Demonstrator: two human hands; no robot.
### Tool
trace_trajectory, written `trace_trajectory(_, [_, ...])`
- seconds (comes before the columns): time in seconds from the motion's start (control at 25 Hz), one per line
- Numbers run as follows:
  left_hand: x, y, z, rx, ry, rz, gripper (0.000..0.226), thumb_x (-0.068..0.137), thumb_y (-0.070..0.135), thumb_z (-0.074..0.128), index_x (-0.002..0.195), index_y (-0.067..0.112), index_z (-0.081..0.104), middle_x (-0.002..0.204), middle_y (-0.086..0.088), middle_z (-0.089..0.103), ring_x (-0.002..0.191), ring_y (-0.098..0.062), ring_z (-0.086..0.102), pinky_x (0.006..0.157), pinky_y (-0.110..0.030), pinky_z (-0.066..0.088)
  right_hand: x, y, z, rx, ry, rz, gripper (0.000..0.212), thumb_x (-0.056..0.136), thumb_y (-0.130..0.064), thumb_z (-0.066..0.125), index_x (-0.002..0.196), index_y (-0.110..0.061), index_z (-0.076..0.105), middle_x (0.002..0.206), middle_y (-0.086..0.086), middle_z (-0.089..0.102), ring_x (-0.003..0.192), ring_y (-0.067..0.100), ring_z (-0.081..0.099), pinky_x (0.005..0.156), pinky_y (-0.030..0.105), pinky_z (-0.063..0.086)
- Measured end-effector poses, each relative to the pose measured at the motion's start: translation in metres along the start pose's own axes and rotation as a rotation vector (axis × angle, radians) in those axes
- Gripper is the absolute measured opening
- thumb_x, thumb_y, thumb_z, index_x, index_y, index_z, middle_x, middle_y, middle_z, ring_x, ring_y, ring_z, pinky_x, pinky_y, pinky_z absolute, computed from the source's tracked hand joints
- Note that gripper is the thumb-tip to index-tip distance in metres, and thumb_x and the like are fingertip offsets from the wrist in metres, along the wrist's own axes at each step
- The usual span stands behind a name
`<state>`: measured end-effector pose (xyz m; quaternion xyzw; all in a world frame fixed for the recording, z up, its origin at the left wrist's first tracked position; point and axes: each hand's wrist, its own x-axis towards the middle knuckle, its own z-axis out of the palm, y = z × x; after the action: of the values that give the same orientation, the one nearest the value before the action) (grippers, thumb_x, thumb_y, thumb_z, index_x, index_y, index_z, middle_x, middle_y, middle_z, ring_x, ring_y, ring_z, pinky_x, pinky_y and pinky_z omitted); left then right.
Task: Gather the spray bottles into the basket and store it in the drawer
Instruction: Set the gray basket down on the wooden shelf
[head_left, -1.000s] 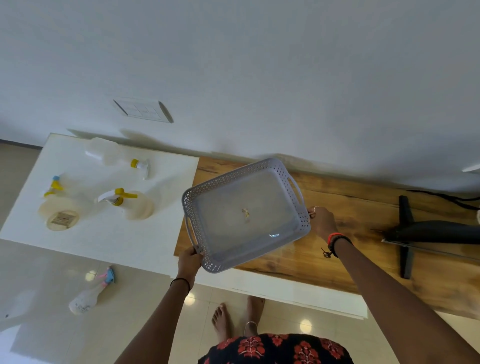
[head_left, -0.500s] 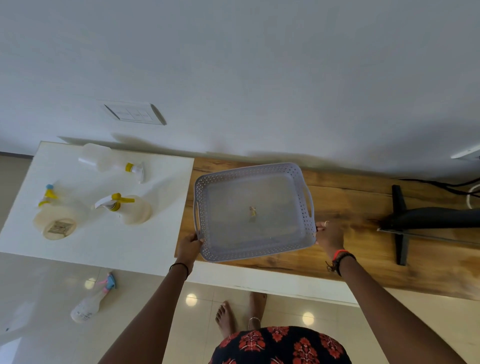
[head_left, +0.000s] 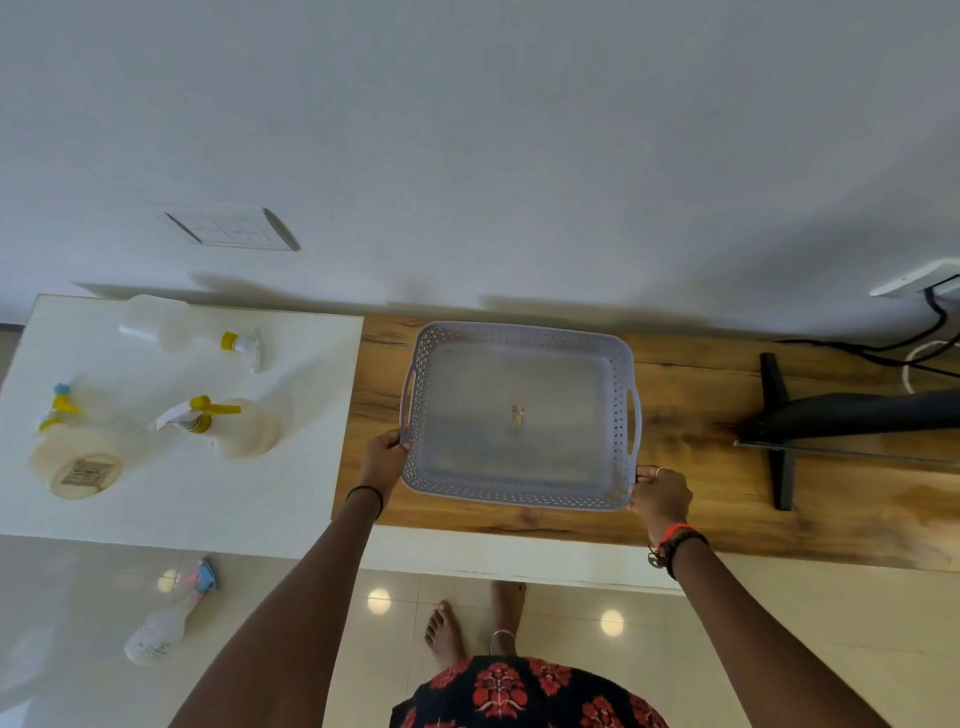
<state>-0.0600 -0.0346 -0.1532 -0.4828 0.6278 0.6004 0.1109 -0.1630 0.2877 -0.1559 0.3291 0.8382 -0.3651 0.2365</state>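
Basket (head_left: 519, 499) — on wooden top (head_left: 727, 499) | left hand (head_left: 383, 457), right hand (head_left: 660, 493) — both gripping rim

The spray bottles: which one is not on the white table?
The spray bottle with the pink and blue head. It lies on the tiled floor in front of the white table, whereas the other three bottles, with yellow parts, are on the tabletop.

Home: tiled floor (head_left: 779, 649), wall switch panel (head_left: 231, 228)
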Motion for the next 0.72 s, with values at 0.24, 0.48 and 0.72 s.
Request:
trace_trajectory(0.24, [0.004, -0.001, 0.001, 0.013, 0.023, -0.009, 0.035, 0.092, -0.004, 0.046, 0.124, -0.002, 0.060, 0.124, -0.019, 0.065, 0.106, -0.027, 0.062, 0.094, -0.036, 0.050, -0.003, -0.008, -0.002, 0.012, -0.048, 0.011, 0.022, 0.088, 0.008, 0.051, 0.103, 0.004, 0.068, 0.111, 0.025, 0.069, 0.101, 0.040, 0.066, 0.088, 0.049, 0.056])
trace_trajectory(0.48, [-0.016, 0.011, 0.004, 0.025, 0.235, 0.002, 0.042, 0.095, 0.011, 0.045, 0.137, 0.004, 0.046, 0.125, -0.015, 0.062, 0.107, -0.025, 0.058, 0.092, -0.031, 0.045, -0.026, -0.043, -0.007, -0.113, 0.096, -0.055, 0.048, 0.086, -0.004, 0.053, 0.132, 0.009, 0.043, 0.135, 0.027, 0.046, 0.124, 0.044, 0.044, 0.094, 0.048, 0.046])
trace_trajectory(0.72, [-0.055, 0.008, -0.007, -0.105, 0.490, 0.034, 0.032, 0.098, 0.017, 0.044, 0.126, 0.004, 0.053, 0.126, -0.016, 0.061, 0.116, -0.029, 0.056, 0.090, -0.028, 0.039, -0.066, -0.086, 0.010, -0.009, 0.106, -0.429, 0.047, 0.089, -0.002, 0.052, 0.135, 0.003, 0.046, 0.137, 0.023, 0.049, 0.128, 0.038, 0.046, 0.102, 0.046, 0.046])
